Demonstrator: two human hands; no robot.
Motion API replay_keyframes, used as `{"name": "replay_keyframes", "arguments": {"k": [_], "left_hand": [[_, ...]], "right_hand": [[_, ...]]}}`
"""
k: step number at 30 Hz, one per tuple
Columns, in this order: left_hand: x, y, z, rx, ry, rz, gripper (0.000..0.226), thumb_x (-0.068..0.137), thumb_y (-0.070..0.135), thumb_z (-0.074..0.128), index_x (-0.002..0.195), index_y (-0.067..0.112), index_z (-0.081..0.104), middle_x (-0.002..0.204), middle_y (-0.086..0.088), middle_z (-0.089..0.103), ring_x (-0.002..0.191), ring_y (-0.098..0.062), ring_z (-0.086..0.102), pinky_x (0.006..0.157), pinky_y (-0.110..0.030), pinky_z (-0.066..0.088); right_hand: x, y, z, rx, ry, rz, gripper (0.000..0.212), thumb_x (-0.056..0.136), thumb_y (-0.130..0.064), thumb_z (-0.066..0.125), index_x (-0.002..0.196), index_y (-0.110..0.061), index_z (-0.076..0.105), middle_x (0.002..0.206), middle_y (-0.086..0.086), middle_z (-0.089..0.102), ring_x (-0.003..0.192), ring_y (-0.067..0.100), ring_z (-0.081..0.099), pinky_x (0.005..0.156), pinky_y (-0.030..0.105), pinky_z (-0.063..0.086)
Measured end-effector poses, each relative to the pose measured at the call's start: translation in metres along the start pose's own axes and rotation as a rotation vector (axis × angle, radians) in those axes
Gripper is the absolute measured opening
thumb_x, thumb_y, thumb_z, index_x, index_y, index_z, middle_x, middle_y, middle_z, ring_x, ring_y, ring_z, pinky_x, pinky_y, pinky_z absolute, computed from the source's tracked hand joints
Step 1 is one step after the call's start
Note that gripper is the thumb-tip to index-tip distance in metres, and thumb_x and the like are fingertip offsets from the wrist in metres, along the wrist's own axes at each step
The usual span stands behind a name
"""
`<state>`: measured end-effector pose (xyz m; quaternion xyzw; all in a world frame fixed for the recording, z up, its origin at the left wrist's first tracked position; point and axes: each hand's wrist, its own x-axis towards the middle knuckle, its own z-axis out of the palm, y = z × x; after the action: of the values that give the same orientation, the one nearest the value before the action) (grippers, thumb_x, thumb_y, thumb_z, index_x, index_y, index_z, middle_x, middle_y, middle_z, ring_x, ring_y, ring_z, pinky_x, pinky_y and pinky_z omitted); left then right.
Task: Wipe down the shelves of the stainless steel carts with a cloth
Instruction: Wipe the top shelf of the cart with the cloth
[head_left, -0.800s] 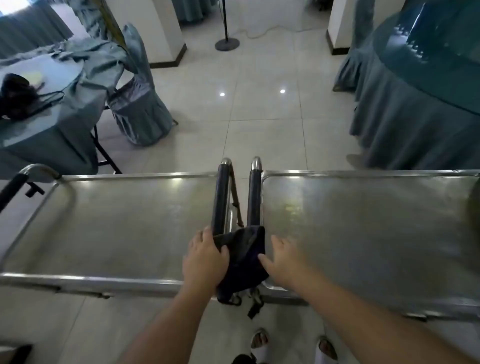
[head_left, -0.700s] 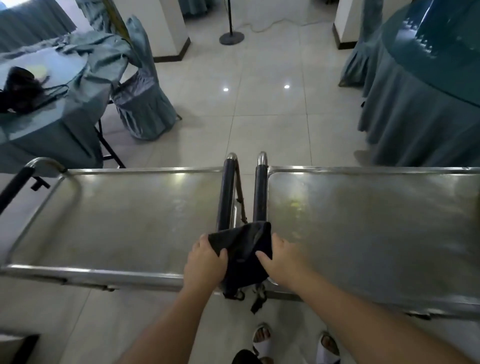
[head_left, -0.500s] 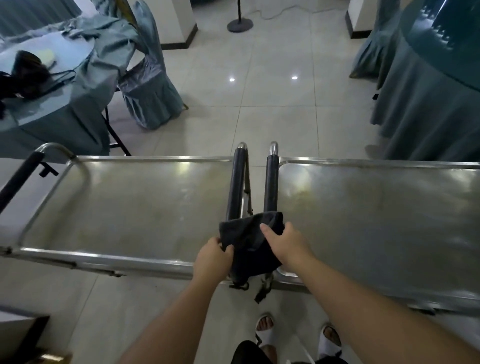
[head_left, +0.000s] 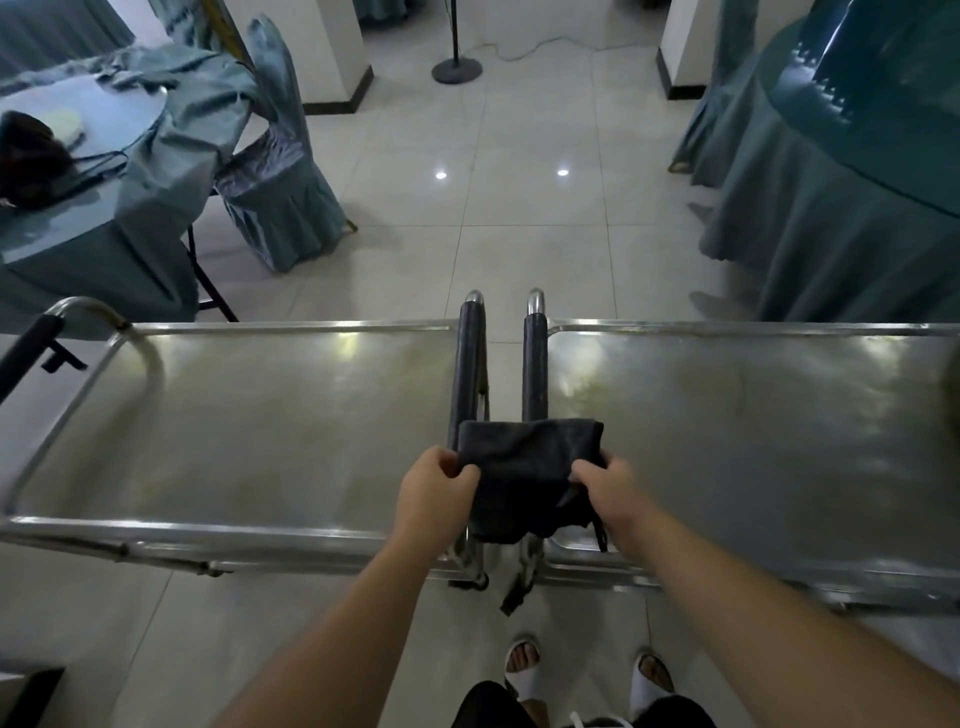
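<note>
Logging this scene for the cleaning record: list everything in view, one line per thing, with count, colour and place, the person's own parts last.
carts: two, stainless steel, side by side across the middle.
cart handles: two, black-sleeved, between the carts.
cloth: one, dark, draped over the handles.
draped tables: two, teal, far left and far right.
covered chair: one, teal, beside the left table.
stand base: one, dark, on the floor at the back.
sandals: two, white, bottom centre.
left hand: one, grips the cloth's left edge.
right hand: one, grips the cloth's right edge.
</note>
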<state>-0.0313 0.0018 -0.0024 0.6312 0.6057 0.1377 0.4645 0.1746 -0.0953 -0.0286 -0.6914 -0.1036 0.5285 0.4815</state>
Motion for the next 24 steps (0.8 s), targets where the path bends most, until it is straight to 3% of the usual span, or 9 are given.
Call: {"name": "replay_keyframes", "arguments": {"k": [3, 7, 10, 12, 18, 21, 24], "left_hand": [[0.002, 0.021, 0.010, -0.020, -0.080, 0.080, 0.006, 0.095, 0.033, 0.068, 0.100, 0.030, 0.065, 0.093, 0.003, 0.071, 0.087, -0.016, 0.069, 0.078, -0.037, 0.062], [0.003, 0.053, 0.035, 0.005, -0.131, 0.166, 0.006, 0.091, 0.036, 0.067, 0.096, 0.035, 0.064, 0.089, 0.008, 0.070, 0.084, -0.012, 0.069, 0.074, -0.035, 0.060], [0.004, 0.073, 0.053, 0.042, -0.181, 0.215, 0.008, 0.091, 0.039, 0.069, 0.097, 0.038, 0.065, 0.090, 0.012, 0.071, 0.084, -0.004, 0.068, 0.067, -0.023, 0.052], [0.005, 0.084, 0.064, 0.060, -0.235, 0.223, 0.009, 0.093, 0.038, 0.070, 0.101, 0.039, 0.065, 0.095, 0.012, 0.071, 0.090, -0.005, 0.069, 0.071, -0.023, 0.055], [0.014, 0.105, 0.090, 0.235, -0.218, 0.174, 0.006, 0.097, 0.032, 0.068, 0.102, 0.029, 0.066, 0.092, 0.003, 0.073, 0.086, -0.017, 0.072, 0.081, -0.044, 0.064], [0.019, 0.108, 0.095, 0.303, -0.181, 0.147, 0.008, 0.100, 0.030, 0.065, 0.107, 0.028, 0.066, 0.094, 0.005, 0.073, 0.085, -0.015, 0.072, 0.079, -0.043, 0.065], [0.028, 0.108, 0.093, 0.414, -0.117, 0.167, 0.012, 0.101, 0.032, 0.063, 0.111, 0.026, 0.067, 0.093, 0.007, 0.071, 0.083, -0.012, 0.071, 0.078, -0.039, 0.064]], "right_hand": [[-0.013, -0.005, -0.027, 0.243, -0.036, 0.016, 0.038, 0.066, -0.015, 0.063, 0.103, -0.008, 0.065, 0.071, 0.008, 0.068, 0.060, 0.025, 0.069, 0.055, 0.039, 0.054], [-0.022, -0.011, -0.062, 0.313, -0.078, 0.055, 0.040, 0.081, -0.022, 0.084, 0.116, -0.006, 0.072, 0.106, 0.018, 0.078, 0.091, 0.037, 0.077, 0.069, 0.042, 0.062], [-0.024, -0.016, -0.087, 0.278, -0.085, 0.128, 0.041, 0.089, -0.018, 0.079, 0.125, -0.001, 0.067, 0.110, 0.022, 0.076, 0.097, 0.040, 0.076, 0.073, 0.044, 0.063], [-0.023, -0.020, -0.100, 0.314, -0.041, 0.131, 0.033, 0.096, -0.013, 0.071, 0.128, -0.005, 0.064, 0.108, 0.021, 0.077, 0.096, 0.041, 0.075, 0.077, 0.049, 0.064], [-0.007, -0.038, -0.137, 0.373, 0.006, 0.072, 0.017, 0.105, -0.012, 0.058, 0.120, -0.009, 0.065, 0.097, 0.011, 0.080, 0.086, 0.032, 0.077, 0.065, 0.041, 0.063], [0.010, -0.045, -0.145, 0.358, 0.001, 0.022, 0.012, 0.106, -0.013, 0.058, 0.114, -0.012, 0.066, 0.094, 0.005, 0.080, 0.083, 0.025, 0.078, 0.062, 0.037, 0.063], [0.028, -0.047, -0.145, 0.239, 0.014, -0.045, 0.013, 0.105, -0.017, 0.060, 0.105, -0.029, 0.067, 0.103, 0.000, 0.078, 0.089, 0.024, 0.076, 0.071, 0.040, 0.062]]}}
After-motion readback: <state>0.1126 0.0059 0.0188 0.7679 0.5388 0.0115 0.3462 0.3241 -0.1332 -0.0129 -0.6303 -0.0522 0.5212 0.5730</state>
